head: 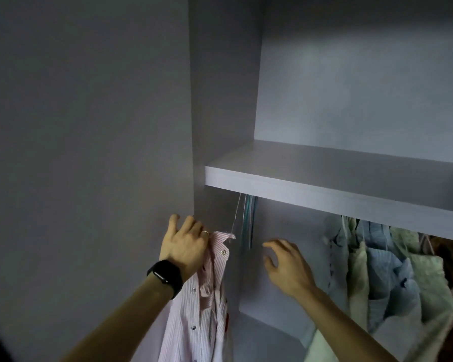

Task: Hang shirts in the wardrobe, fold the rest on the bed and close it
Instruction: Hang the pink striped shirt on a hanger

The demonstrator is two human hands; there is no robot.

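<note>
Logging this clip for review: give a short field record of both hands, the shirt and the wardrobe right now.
left hand: grips pink striped shirt near its collar
right hand: open, fingers spread, holding nothing, right of the shirt
shirt hook: thin wire rising behind the shelf; where it seats is hidden
teal hangers: bunched just right of the shirt
hung clothes: pale garments under the shelf, far right
stage: hanging under way, wardrobe open
</note>
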